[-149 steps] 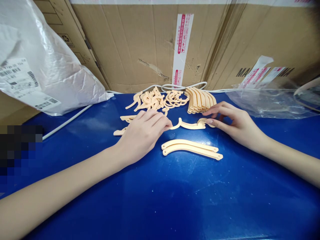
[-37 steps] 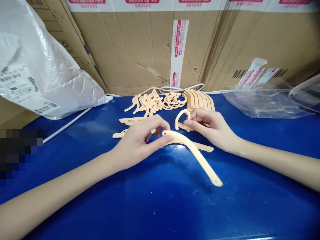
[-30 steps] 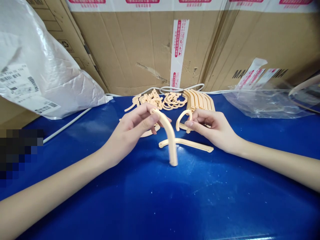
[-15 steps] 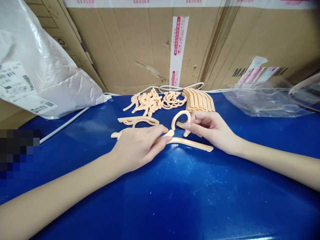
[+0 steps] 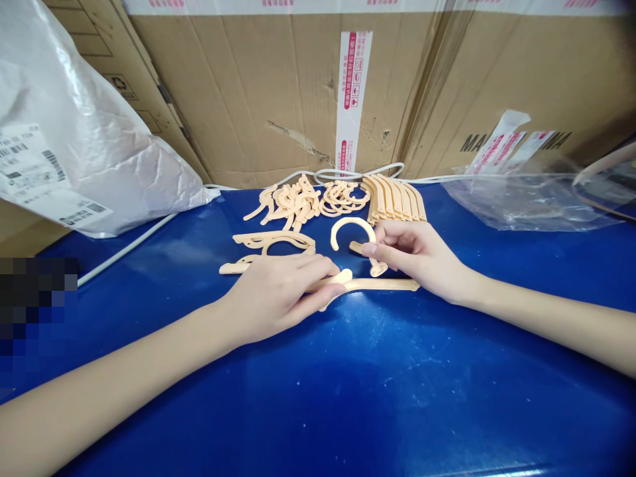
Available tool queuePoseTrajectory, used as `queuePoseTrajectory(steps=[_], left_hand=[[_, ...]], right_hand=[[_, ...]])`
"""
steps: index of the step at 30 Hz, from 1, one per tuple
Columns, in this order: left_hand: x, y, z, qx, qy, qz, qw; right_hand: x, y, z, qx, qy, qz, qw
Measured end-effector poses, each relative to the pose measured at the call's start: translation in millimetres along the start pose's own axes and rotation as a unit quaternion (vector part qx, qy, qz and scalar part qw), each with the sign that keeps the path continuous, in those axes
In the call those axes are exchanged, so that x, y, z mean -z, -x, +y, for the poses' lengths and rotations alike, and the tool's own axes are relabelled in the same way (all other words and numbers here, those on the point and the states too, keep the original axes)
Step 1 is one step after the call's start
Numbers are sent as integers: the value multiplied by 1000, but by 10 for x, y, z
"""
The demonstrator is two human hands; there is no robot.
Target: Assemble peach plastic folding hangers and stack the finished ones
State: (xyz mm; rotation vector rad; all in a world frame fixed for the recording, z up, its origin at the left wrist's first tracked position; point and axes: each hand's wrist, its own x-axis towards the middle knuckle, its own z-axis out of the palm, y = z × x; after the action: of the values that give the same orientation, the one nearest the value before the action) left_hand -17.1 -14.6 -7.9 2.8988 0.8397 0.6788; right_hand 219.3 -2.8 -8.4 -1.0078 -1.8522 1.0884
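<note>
My left hand (image 5: 278, 291) is closed, thumb and fingertips pinching a cream plastic hanger arm (image 5: 344, 275) whose rounded end sticks out. Below it, a longer hanger arm (image 5: 385, 284) extends right from under the left fingertips; whether the two are joined I cannot tell. Between thumb and fingers, my right hand (image 5: 422, 258) grips a cream hanger hook (image 5: 354, 222), its curve pointing left and its round foot (image 5: 378, 269) down. A short cream end (image 5: 356, 247) also juts from the right fingertips; the rest is hidden.
Behind the hands lie a pile of short hanger parts (image 5: 293, 202), loose hooks (image 5: 342, 197) and a row of hanger arms (image 5: 395, 199). Folded hanger pieces (image 5: 271, 237) are by my left hand. Cartons (image 5: 258, 93), a white cable (image 5: 129, 248), a grey mailer bag (image 5: 114, 139) and clear plastic (image 5: 527, 205) surround the blue table (image 5: 348, 397).
The hook has turned in my right hand, its open end swinging left and its foot now showing. The longer arm under my left fingers has tilted, its right end swinging slightly upward.
</note>
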Motion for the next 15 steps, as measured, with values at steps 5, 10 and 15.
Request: queuePoseTrajectory(steps=[5,10,15], left_hand=[[-28,-10,-5,11,-4,-59,998],[0,-9,6,-1,13,-78,997],[11,-12,14,7,14,-86,996]], right_hand=[[-11,-1,-7,26,-68,-56,996],[-8,21,16,20,-114,-109,987],[12,39,18,-3,-124,-132,983]])
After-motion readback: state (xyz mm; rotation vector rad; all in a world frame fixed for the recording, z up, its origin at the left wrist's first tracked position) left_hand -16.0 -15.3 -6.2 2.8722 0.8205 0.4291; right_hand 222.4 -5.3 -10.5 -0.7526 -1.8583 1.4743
